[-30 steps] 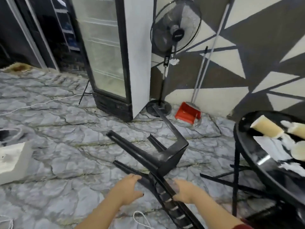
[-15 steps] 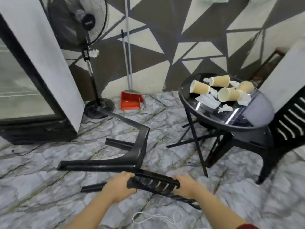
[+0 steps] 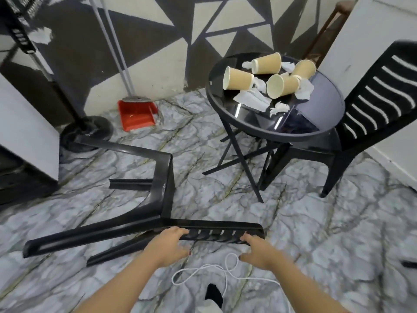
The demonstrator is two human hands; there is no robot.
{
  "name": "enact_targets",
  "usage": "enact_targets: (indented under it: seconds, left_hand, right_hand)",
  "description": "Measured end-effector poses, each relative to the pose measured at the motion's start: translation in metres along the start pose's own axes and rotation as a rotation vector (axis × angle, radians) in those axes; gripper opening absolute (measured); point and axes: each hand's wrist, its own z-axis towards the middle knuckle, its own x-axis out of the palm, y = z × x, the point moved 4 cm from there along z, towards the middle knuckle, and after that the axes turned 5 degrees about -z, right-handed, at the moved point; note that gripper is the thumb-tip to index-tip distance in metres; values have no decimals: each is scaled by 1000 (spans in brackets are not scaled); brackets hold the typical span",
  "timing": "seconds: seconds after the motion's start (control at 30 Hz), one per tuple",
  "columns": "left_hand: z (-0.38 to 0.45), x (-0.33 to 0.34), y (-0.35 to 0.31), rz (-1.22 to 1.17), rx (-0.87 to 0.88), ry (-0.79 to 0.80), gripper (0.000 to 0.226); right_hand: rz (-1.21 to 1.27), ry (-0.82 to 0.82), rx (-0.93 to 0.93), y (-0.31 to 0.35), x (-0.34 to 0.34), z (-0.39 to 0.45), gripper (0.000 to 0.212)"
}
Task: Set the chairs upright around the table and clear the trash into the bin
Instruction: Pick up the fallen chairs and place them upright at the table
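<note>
A black plastic chair point(image 3: 162, 181) lies tipped on the marble floor, its legs pointing left and its slatted back toward me. My left hand point(image 3: 169, 246) and my right hand point(image 3: 257, 250) both grip the near edge of that back, fingers curled over it. To the right stands a round black table point(image 3: 320, 123) strewn with several tipped paper cups point(image 3: 237, 79) and crumpled napkins point(image 3: 252, 99). A second black chair point(image 3: 370, 109) stands upright behind the table. No bin is in view.
A red dustpan point(image 3: 137, 116) and broom handle lean at the wall. A fan's round base point(image 3: 88, 132) and a fridge corner point(image 3: 27, 132) are at left. A white cord point(image 3: 225, 272) loops on the floor by my foot point(image 3: 213, 297).
The view swung right, bringing the table and upright chair fully in. The tipped chair's back has risen slightly in my hands, and both hands kept their grip on it.
</note>
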Motion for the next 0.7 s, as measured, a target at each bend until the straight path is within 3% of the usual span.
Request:
enact_targets:
  seconds: [0.57,0.7]
  left_hand:
    - [161,48,37,-105,-25,120,57]
    - [199,64,48,-50,43,94,74]
  right_hand:
    - [258,40,38,-48,8,145,65]
    - [274,-42,-7,-58,16,180,53]
